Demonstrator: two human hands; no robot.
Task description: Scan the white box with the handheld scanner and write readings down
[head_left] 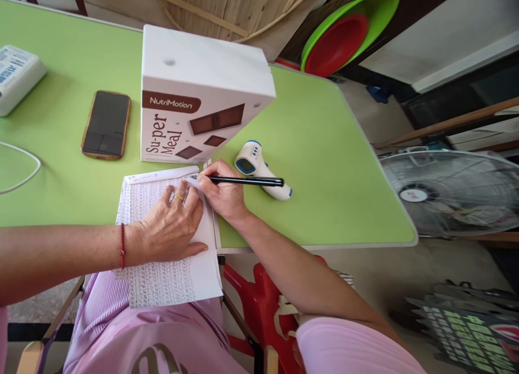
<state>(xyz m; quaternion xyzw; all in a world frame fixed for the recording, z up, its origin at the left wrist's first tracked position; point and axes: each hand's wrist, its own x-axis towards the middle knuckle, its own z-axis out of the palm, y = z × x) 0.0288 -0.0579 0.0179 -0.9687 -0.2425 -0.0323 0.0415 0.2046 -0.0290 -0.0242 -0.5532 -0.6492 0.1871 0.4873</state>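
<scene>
Sheets of paper (170, 285) covered in rows of handwriting lie at the table's near edge, their lower part hanging over it. My left hand (172, 222) rests flat on the upper sheet, fingers extended, with a ring and a red cord bracelet. In a pinch, my right hand (225, 195) holds a black pen (251, 180), its tip at the folded top strip of the paper. Just beyond the paper stands a white and brown "Super Meal" box (170, 125). A white and blue infrared thermometer (253, 160) lies to the right, partly behind the pen.
On the green table (324, 174), a smartphone (106, 124) lies left of the box. Farther left are a white box-shaped device (18, 77) and a white cable (34, 171). A fan (446, 193) stands off the right edge. Below is a red stool (267, 309).
</scene>
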